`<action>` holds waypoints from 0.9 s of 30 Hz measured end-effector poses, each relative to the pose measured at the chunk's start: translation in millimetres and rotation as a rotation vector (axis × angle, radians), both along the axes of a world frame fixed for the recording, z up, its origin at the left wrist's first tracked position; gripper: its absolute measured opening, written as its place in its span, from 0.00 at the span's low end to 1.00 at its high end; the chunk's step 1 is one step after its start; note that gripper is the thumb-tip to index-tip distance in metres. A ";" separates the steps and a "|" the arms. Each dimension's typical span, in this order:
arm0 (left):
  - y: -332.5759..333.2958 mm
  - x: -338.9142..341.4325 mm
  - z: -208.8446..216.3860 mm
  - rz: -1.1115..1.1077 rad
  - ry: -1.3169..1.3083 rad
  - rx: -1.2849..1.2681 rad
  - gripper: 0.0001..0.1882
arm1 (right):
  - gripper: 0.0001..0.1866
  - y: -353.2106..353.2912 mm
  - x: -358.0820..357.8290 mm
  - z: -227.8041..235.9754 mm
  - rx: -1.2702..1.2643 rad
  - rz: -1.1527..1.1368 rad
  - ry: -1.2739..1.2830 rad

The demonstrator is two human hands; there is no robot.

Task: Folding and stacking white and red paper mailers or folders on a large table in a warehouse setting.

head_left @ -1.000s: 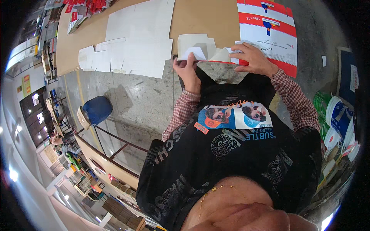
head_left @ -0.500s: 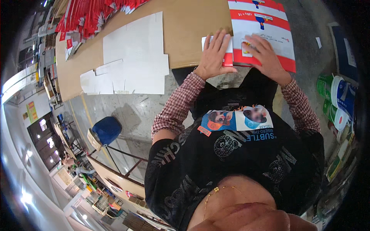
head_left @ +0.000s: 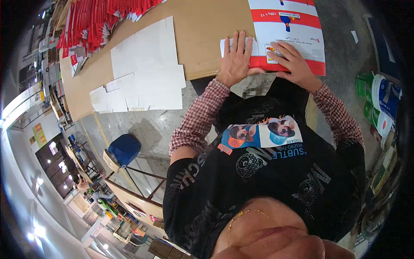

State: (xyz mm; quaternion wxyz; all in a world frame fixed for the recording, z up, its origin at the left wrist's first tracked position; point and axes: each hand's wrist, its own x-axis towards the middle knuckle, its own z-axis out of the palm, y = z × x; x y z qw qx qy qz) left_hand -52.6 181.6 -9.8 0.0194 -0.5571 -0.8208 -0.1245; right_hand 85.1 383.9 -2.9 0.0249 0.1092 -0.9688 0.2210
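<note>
A printed red-and-white cardboard sheet [head_left: 310,39] with blue figures lies at the front right of the table. My left hand [head_left: 235,60] rests palm down, fingers stretched, on a small white-and-red flap [head_left: 254,49] along the sheet's left side. Its thumb points right along the front edge. My right hand [head_left: 295,64] lies on the sheet's front part, fingers slightly bent over a small printed picture, with nothing gripped. The thumb tips come near each other at the red front strip.
Plain white cardboard [head_left: 146,69] with cut slots lies left on the brown table surface [head_left: 202,34]. Folded red-and-white cartons [head_left: 97,26] stand packed at the far left. A blue stool [head_left: 124,150] is on the floor to the left; green and blue buckets [head_left: 386,97] stand at the right.
The dark gap between the flap and the sheet has closed, and their red front strips now meet. My right hand has shifted slightly left over the sheet. The view has also shifted a little.
</note>
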 end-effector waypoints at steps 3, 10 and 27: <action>-2.2 2.8 0.8 0.019 0.010 -0.030 0.54 | 0.32 -3.8 0.5 2.1 0.024 -0.003 -0.003; 3.5 6.9 -5.6 0.050 0.015 -0.061 0.48 | 0.30 -5.1 5.0 -7.1 0.099 -0.020 0.033; 32.4 12.5 -20.6 0.427 -0.166 0.214 0.30 | 0.23 0.2 34.6 6.8 -2.204 -0.871 0.302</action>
